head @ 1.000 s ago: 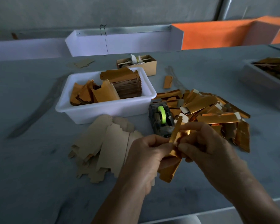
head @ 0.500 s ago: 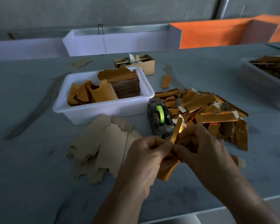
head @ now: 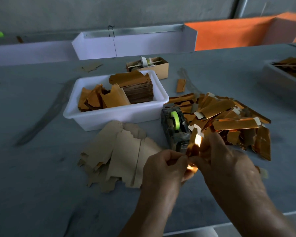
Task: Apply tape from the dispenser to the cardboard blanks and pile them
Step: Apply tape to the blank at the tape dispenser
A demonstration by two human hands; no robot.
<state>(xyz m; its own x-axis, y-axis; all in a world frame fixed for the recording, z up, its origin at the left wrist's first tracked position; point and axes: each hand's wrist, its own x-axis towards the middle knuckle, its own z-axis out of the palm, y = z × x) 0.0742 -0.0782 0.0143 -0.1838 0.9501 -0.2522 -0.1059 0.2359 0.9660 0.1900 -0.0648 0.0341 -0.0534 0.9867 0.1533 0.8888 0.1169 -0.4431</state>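
A shiny gold cardboard blank (head: 194, 146) stands nearly upright between my two hands, just in front of the tape dispenser (head: 175, 128), which carries a green roll. My left hand (head: 162, 168) pinches the blank's lower left edge. My right hand (head: 227, 165) holds it from the right, fingers curled round it; the blank's lower part is hidden behind my hands. A loose pile of taped gold blanks (head: 229, 120) lies right of the dispenser. Plain tan blanks (head: 120, 154) lie fanned out face down to the left.
A white tub (head: 109, 115) behind the tan blanks holds stacked and loose gold blanks. A small cardboard box (head: 161, 67) stands behind it. One stray gold piece (head: 180, 85) lies on the grey table. A grey tray (head: 280, 81) with more blanks is at the far right.
The blank's lower end has vanished behind my hands, which have closed in on it. The view has shifted slightly; nothing else on the table moved.
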